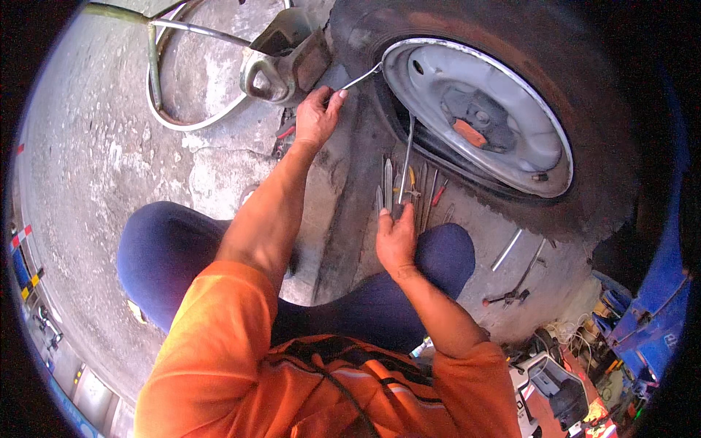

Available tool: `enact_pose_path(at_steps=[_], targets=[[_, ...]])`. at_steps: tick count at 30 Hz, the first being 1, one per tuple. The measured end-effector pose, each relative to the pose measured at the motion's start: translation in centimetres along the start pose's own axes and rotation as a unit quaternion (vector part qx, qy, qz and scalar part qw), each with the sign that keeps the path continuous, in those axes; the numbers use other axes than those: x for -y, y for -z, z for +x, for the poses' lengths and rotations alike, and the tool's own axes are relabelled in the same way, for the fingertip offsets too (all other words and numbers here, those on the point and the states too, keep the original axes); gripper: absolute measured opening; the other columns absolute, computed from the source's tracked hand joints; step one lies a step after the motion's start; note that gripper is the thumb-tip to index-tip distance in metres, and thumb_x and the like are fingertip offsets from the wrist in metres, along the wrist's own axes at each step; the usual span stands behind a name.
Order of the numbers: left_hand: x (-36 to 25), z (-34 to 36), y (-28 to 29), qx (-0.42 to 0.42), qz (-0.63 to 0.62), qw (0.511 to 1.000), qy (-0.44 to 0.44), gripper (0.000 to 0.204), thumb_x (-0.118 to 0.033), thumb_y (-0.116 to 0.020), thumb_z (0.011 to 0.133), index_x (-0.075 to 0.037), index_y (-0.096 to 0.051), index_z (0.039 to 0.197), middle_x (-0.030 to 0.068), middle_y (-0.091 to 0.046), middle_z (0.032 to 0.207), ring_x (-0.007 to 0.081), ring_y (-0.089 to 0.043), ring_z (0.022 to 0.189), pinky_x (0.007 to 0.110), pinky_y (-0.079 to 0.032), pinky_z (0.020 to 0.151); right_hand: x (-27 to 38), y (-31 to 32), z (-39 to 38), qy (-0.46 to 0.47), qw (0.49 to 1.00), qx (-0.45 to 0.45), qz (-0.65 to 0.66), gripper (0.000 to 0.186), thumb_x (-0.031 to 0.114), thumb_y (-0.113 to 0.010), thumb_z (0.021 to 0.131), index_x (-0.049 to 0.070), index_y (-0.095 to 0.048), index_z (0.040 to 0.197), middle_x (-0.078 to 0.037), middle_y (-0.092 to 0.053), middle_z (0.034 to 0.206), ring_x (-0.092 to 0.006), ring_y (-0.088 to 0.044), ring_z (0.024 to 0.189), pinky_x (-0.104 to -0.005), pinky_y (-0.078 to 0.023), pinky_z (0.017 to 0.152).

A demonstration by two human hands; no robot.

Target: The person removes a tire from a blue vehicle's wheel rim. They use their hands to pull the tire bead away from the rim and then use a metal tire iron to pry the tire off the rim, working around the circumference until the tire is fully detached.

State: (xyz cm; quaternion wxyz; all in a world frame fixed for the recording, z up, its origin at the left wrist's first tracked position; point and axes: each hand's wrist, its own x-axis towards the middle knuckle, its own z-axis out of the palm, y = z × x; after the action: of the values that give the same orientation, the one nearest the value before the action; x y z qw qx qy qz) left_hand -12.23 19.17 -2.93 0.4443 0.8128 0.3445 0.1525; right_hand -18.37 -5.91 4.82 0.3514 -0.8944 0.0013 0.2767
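A large wheel with a grey steel rim (522,135) and a dark tire (606,102) lies tilted in front of me. On the left, my left hand (318,117) is closed around one tire lever (361,77), whose far tip meets the rim's upper left edge. Nearer to me, my right hand (396,237) grips a second tire lever (408,157). That lever runs up into the gap between tire and rim, so its tip is hidden. An orange-red block (469,133) sits at the hub.
Several long tools (386,179) and a red-handled screwdriver (439,192) lie beyond my right hand. A metal ring frame (175,120) and an open-topped container (307,69) stand at the upper left. Right of my knee are a metal tube (507,250) and a red-ended tool (513,296).
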Motion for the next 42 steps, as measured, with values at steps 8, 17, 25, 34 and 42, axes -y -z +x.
enact_pose_path(at_steps=[8,17,25,34,42], targets=[[0.2,0.0,-0.3,-0.010,-0.023,1.000,0.005,0.042,-0.040,-0.062,0.085,0.000,-0.056,0.078,0.0222,-0.058,0.076,0.0414,-0.056,0.073,0.043,-0.044,0.066,-0.4,-5.3,0.0,0.040,0.994,-0.096,-0.014,0.043,0.022,-0.052,0.091,-0.004,-0.039,0.123,-0.030,-0.055,0.107,-0.0463,-0.055,0.096,-0.0478,-0.044,0.083],[0.8,0.1,-0.5,-0.005,-0.012,1.000,0.002,0.042,-0.039,-0.061,0.085,0.001,-0.054,0.076,0.0225,-0.056,0.073,0.0417,-0.055,0.071,0.044,-0.044,0.064,-2.5,-10.3,1.8,0.054,0.990,-0.130,0.004,0.047,0.021,-0.054,0.091,-0.004,-0.035,0.125,-0.032,-0.051,0.113,-0.0472,-0.052,0.103,-0.0480,-0.042,0.087],[0.5,0.1,0.1,0.030,0.014,0.999,-0.002,0.045,-0.045,-0.060,0.086,0.000,-0.059,0.085,0.0258,-0.060,0.084,0.0436,-0.058,0.085,0.047,-0.046,0.072,-1.2,-13.4,4.4,-0.092,0.987,-0.131,-0.032,0.046,0.027,-0.052,0.091,-0.006,-0.037,0.119,-0.030,-0.049,0.112,-0.0475,-0.050,0.103,-0.0525,-0.039,0.089],[1.1,-0.1,-0.3,-0.114,0.181,0.973,-0.083,0.040,-0.043,-0.059,0.085,-0.005,-0.057,0.097,0.0205,-0.057,0.088,0.0403,-0.057,0.084,0.046,-0.045,0.072,3.1,-10.1,4.1,-0.163,0.976,0.085,-0.116,0.046,0.036,-0.044,0.092,-0.003,-0.033,0.114,-0.034,-0.057,0.106,-0.0488,-0.057,0.099,-0.0535,-0.044,0.086],[-0.3,-6.3,-2.7,0.267,0.247,0.931,-0.034,0.026,-0.028,-0.054,0.088,-0.006,-0.058,0.103,0.0208,-0.061,0.102,0.0391,-0.059,0.098,0.048,-0.048,0.081,-3.2,-16.2,7.1,0.204,0.975,0.054,-0.064,0.045,0.036,-0.045,0.092,-0.002,-0.046,0.117,-0.027,-0.060,0.109,-0.0447,-0.058,0.099,-0.0477,-0.047,0.084]])
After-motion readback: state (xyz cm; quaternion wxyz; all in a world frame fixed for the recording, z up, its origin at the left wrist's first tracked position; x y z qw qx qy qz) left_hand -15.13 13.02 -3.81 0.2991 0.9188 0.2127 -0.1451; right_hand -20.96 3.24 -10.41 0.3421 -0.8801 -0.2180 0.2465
